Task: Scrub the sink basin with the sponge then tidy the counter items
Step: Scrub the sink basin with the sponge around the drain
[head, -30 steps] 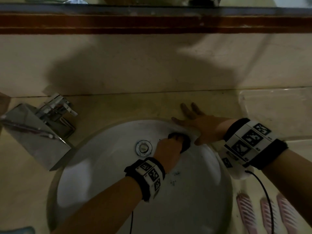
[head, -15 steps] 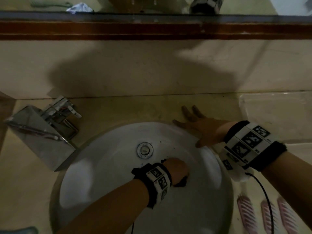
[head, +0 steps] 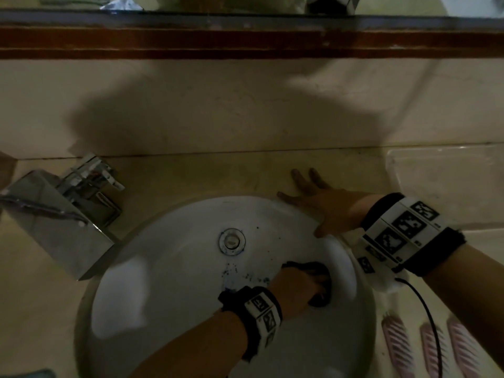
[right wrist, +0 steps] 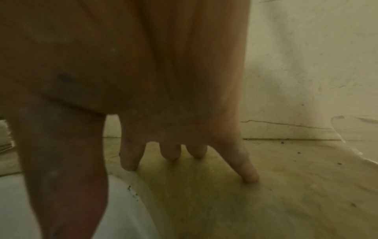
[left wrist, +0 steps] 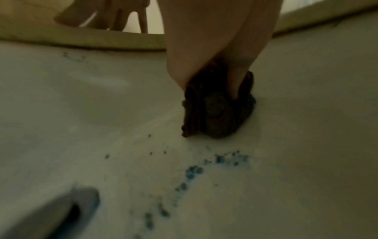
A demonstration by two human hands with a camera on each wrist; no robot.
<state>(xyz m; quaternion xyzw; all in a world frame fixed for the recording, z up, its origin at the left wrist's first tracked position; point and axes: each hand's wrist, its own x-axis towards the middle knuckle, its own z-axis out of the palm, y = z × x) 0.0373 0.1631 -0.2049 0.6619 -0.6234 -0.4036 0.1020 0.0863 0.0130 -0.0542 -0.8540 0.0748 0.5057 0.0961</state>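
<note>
A round white sink basin point(head: 169, 282) lies below me, with a metal drain point(head: 232, 241) at its middle. My left hand point(head: 297, 290) grips a dark sponge point(head: 320, 282) and presses it on the basin's right inner wall. The left wrist view shows the sponge point(left wrist: 216, 110) pinched between thumb and fingers, with blue specks point(left wrist: 192, 171) on the white surface in front of it. My right hand point(head: 321, 203) lies flat on the counter at the basin's back right rim, fingers point(right wrist: 248, 171) spread and straight, thumb over the rim.
A chrome faucet point(head: 62, 214) stands at the basin's left. A clear plastic tray point(head: 447, 181) sits on the counter at the right. Pink ribbed items point(head: 398, 347) lie at the lower right beside the basin. A mirror ledge point(head: 245, 36) runs along the wall.
My left hand has dragged the sponge from the basin's back rim, near the right hand, down to its right wall. The right hand has stayed flat on the counter.
</note>
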